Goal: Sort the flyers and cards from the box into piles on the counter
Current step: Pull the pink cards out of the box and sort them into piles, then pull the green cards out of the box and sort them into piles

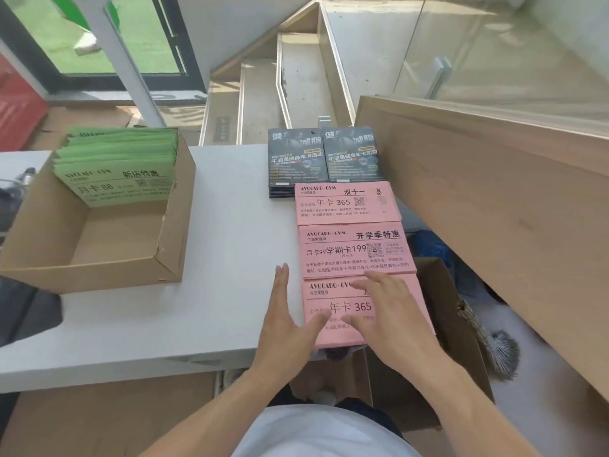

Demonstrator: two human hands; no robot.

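Resting on the nearest pink pile: both hands, fingers straight and spread, gripping nothing.
Left hand (286, 306): lies flat along the left edge of the nearest pink pile (342, 313), palm on the white counter (211, 252), thumb reaching across onto the pink paper, fingers pointing toward the far edge.
Right hand (389, 311): lies flat on top of that pile, fingers splayed and pointing toward the far left; it covers the right half of the print.
Nearest pink pile: sits at the counter's near right corner, long axis running left to right, printed text reading upright to the person; its near edge hangs a little past the counter's near edge.
Middle pink pile (357, 250): just beyond the first, touching it edge to edge, same long axis.
Far pink pile (347, 202): next in the row along the right edge, same orientation.
Dark flyers (324, 156): two stacks side by side at the far right corner, long axis running near to far; the far pink pile overlaps their near ends.
Cardboard box (164, 255): open, toward the counter's left edge, well apart from the hands.
Green flyers (115, 166): stacked leaning in the box's far end.
Brown carton (458, 331): below the counter's right edge.
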